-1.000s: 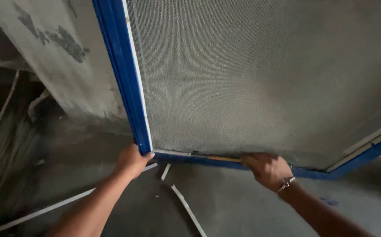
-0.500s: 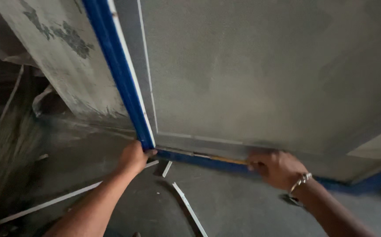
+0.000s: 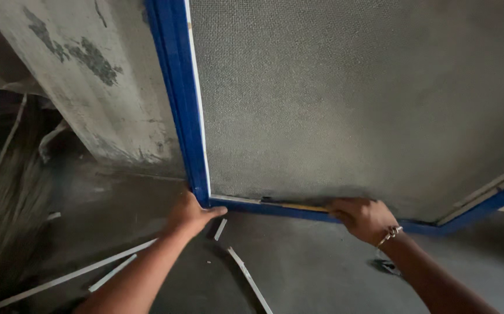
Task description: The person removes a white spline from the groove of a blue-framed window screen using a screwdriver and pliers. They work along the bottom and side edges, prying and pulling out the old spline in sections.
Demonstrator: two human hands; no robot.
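Nearest to us, about four loose white strips lie scattered on the concrete floor, seemingly offcuts dropped where we work. Above them our left hand is closed around the bottom corner of the single blue-framed mesh screen, apparently bracing it upright so it cannot shift. Our right hand, wearing one bracelet, grips a slim yellowish tool laid along the lower rail, its tip at the groove where mesh meets frame. Farther back, the screen leans against one stained concrete pillar.
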